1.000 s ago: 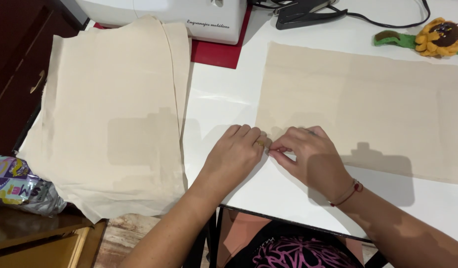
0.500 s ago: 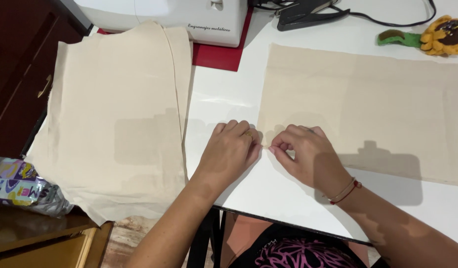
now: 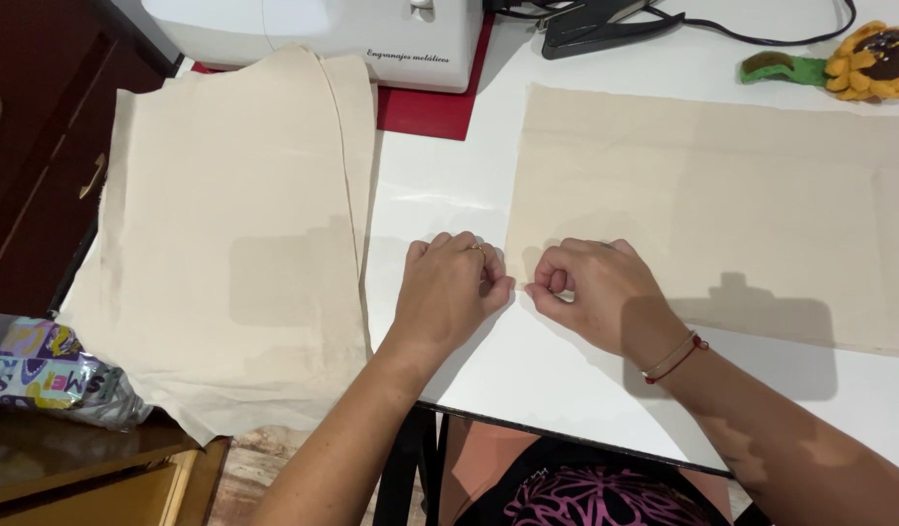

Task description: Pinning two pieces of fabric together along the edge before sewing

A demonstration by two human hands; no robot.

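Observation:
A beige cloth rectangle (image 3: pixel 722 205) lies flat on the white table (image 3: pixel 566 380). My left hand (image 3: pixel 449 292) and my right hand (image 3: pixel 596 287) sit close together at its near left corner. Both have their fingers curled and pinch the cloth's edge between thumb and fingertips. A ring shows on my left hand and a red cord bracelet on my right wrist. To the left lies a stack of larger beige cloth pieces (image 3: pixel 235 234), hanging over the table's left edge.
A white sewing machine (image 3: pixel 323 29) stands at the back on a red mat (image 3: pixel 435 107). A black device with a cable (image 3: pixel 605 19) and a sunflower pincushion (image 3: pixel 868 63) lie at the back right. A colourful plastic bag (image 3: pixel 50 370) rests on wooden furniture lower left.
The hands stay at the same corner of the cloth; the fingers have curled tighter on its edge. The view has shifted slightly.

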